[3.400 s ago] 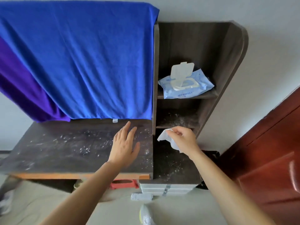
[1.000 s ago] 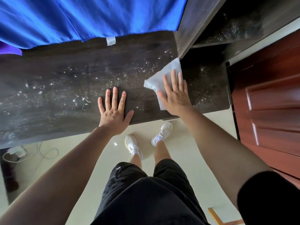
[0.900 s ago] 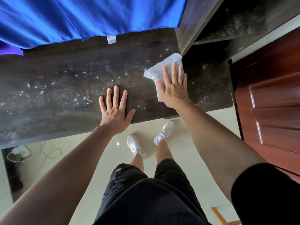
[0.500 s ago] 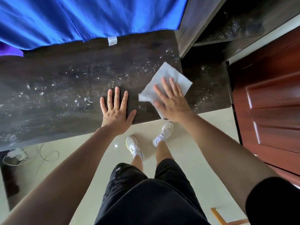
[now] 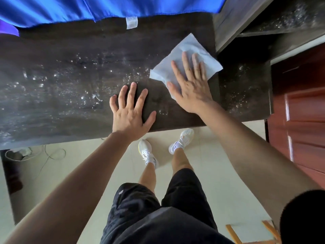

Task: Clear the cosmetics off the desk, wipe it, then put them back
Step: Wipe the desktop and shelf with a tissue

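Right hand (image 5: 191, 85) was down flat on the white wipe (image 5: 187, 47), fingers straight and slightly spread, pressing it onto the dark desk (image 5: 61, 106). There was no curl and no pinch, just palm and fingers on top. The wipe lay unfolded near the desk's right end, one corner pointing toward the upright side panel of the shelf unit (image 5: 228, 23) and close beside it. Left hand (image 5: 131, 111) was planted on the bare wood just left of the wipe, near the front edge, fingers fanned wide, thumb out, holding nothing. The two hands were near each other but apart.

White specks were scattered across the desktop left of the hands and on the lower surface right of the panel, dust or droplets perhaps, as the picture was too soft to say. A blue cloth (image 5: 88, 7) hung down to the back of the desk with a small white label (image 5: 131, 22) at its hem, and a strip of purple cloth (image 5: 8, 29) showed at far left. Below, the person stood in black shorts (image 5: 158, 208) and white sneakers (image 5: 147, 152) on a pale floor (image 5: 211, 164). A red-brown door (image 5: 302, 120) stood at right and a cable (image 5: 52, 154) lay on the floor at left
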A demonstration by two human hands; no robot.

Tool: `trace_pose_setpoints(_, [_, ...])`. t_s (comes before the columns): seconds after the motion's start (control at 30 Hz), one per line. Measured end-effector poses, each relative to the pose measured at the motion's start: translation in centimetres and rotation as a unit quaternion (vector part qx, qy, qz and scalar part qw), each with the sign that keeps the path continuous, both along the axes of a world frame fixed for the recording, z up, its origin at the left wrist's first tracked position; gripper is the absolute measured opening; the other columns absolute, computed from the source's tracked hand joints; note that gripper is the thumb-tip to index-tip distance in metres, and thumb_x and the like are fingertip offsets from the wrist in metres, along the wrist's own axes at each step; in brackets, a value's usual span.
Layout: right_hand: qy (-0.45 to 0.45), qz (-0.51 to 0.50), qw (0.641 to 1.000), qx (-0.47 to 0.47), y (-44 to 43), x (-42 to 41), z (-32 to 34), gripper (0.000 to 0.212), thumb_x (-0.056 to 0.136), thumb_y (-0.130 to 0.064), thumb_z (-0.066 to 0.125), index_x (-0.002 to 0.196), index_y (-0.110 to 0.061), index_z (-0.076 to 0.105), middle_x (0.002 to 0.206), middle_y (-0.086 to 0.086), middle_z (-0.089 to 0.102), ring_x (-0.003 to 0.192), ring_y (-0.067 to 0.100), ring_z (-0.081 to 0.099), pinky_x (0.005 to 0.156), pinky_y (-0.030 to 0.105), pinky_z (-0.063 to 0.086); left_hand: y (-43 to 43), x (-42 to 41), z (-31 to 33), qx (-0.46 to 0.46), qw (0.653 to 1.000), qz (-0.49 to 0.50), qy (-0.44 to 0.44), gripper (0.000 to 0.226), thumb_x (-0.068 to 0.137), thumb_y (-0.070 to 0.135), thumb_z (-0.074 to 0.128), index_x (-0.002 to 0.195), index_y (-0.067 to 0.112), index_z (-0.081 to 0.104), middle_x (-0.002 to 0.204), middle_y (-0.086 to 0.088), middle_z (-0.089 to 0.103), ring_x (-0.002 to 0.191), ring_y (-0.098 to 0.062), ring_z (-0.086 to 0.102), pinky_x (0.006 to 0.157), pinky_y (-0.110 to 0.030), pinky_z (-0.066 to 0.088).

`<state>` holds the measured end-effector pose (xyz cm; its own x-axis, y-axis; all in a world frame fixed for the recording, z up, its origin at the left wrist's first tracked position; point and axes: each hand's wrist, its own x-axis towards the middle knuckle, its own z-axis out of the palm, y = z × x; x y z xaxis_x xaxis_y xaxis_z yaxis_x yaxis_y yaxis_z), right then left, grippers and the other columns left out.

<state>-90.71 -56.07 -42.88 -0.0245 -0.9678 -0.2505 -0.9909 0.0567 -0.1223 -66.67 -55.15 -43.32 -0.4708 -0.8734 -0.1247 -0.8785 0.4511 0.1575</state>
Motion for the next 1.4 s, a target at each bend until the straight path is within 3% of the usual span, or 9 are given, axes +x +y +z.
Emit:
trace_pose_setpoints(0.13, [0.013,0.024,1.000,0.004,0.8,-1.0,-0.3,0.071,0.100,-0.067,0.013,0.161,-0.030,0.006,0.168,0.013,-0.003,0.153,0.041,-0.004,0.123,0.057,0.004,-0.6,-0.7,-0.1,-0.019,1.000,0.012,0.000,0.069,0.089,0.068,0.040,0.146,0.029,0.036,0.158,-0.012,0.027,0.142,-0.036,0.025,0.112,-0.061,0.016])
trace_pose_setpoints(0.37, [0.000,-0.079,0.997,0.010,-7.1,-2.5,-0.4,0.074,0.095,-0.071,0.005,0.159,-0.034,-0.002,0.168,0.010,-0.011,0.151,0.043,-0.013,0.121,0.058,-0.005,-0.6,-0.7,0.3,-0.032,0.999,0.019,0.001,0.067,0.091,0.067,0.040,0.146,0.030,0.039,0.158,-0.011,0.028,0.145,-0.034,0.024,0.114,-0.064,0.012])
trace_pose_setpoints(0.6, [0.005,-0.004,1.000,0.002,0.6,-0.4,0.5,0.070,0.101,-0.063,0.016,0.161,-0.028,0.013,0.168,0.016,0.000,0.150,0.050,-0.004,0.121,0.061,0.002,-0.5,-0.5,0.3,-0.040,0.999,0.020,0.030,0.071,0.093,0.070,0.033,0.152,0.029,0.034,0.162,-0.015,0.018,0.147,-0.034,0.020,0.115,-0.063,0.010])
trace_pose_setpoints(0.8, [0.010,-0.001,1.000,0.010,-7.7,0.2,0.3,0.073,0.096,-0.071,0.004,0.159,-0.035,-0.001,0.168,0.012,-0.008,0.151,0.045,-0.010,0.122,0.058,-0.004,-0.5,-0.4,0.1,-0.039,0.998,0.021,0.037,0.081,0.093,0.073,0.025,0.152,0.018,0.033,0.162,-0.014,0.021,0.148,-0.032,0.019,0.117,-0.062,0.009])
trace_pose_setpoints(0.9, [0.013,-0.029,0.999,-0.004,-11.2,2.2,0.3,0.073,0.096,-0.069,0.006,0.160,-0.034,0.002,0.168,0.011,-0.004,0.152,0.045,-0.006,0.123,0.058,-0.002,-0.5,-0.5,0.1,-0.039,0.998,0.031,0.035,0.083,0.093,0.072,0.023,0.149,0.012,0.037,0.161,-0.013,0.024,0.148,-0.031,0.021,0.117,-0.061,0.009])
trace_pose_setpoints(1.13, [0.000,0.124,0.992,0.009,-1.8,-0.1,0.2,0.069,0.100,-0.067,0.015,0.160,-0.034,0.005,0.169,0.009,-0.004,0.152,0.044,-0.006,0.123,0.059,0.003,-0.6,-0.5,0.4,-0.036,0.998,0.028,0.038,0.083,0.093,0.072,0.024,0.147,0.011,0.040,0.161,-0.014,0.025,0.148,-0.032,0.022,0.117,-0.061,0.009])
trace_pose_setpoints(1.4, [0.020,-0.046,0.999,0.017,-9.5,-2.0,0.3,0.077,0.093,-0.075,0.006,0.159,-0.036,0.000,0.168,0.012,-0.008,0.150,0.048,-0.010,0.121,0.062,-0.004,-0.6,-0.5,0.1,-0.049,0.998,0.038,0.034,0.078,0.094,0.071,0.025,0.146,0.015,0.041,0.161,-0.013,0.024,0.148,-0.031,0.021,0.117,-0.062,0.010])
